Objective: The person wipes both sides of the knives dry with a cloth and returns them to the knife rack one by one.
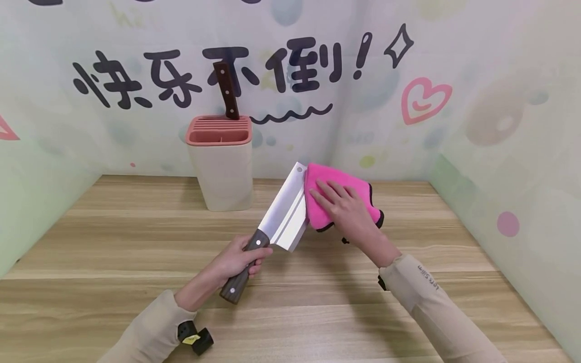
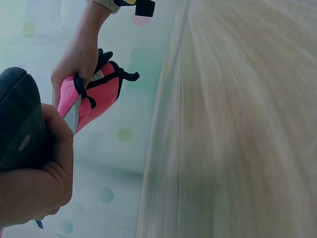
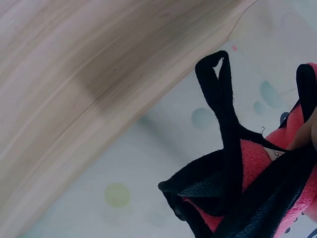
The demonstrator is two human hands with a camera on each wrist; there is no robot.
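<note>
A cleaver [image 1: 287,214] with a broad shiny blade is held up over the table at a slant. My left hand [image 1: 238,258] grips its dark riveted handle [image 2: 20,124]. On the blade's right side lies a pink cloth [image 1: 321,216] with black trim. My right hand [image 1: 348,207] holds this cloth, fingers spread across its top; the left wrist view shows the cloth folded around the blade's edge. In the right wrist view, the cloth's dark underside and a black loop [image 3: 225,99] hang down, and most of that hand is out of frame.
Against the back wall stands a white knife block [image 1: 222,176] with a pink slotted top. One brown-handled knife [image 1: 227,91] sticks up from it. The wood-grain table [image 1: 113,242] is bordered by printed fabric walls at the back and both sides.
</note>
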